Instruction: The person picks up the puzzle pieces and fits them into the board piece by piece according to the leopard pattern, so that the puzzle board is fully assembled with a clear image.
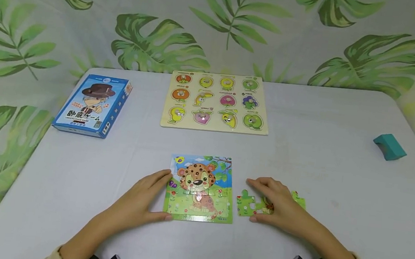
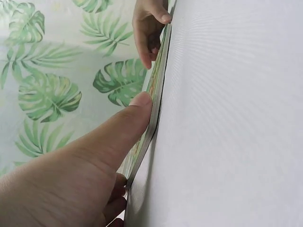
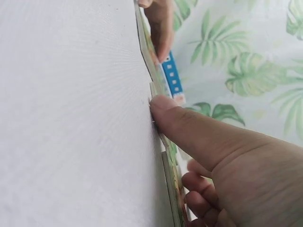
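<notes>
Left hand [image 1: 146,193], ours: fingers spread, touching the left side of a square, cardboard-looking leopard puzzle board [image 1: 201,220]. Right hand [image 1: 279,206]: spread over loose green jigsaw pieces [image 1: 245,205], partly hidden. Progress, we judge: upper half fitted, paler lower half unfilled. Position: board between our hands; pieces just right of it, under and about the right hand.
</notes>
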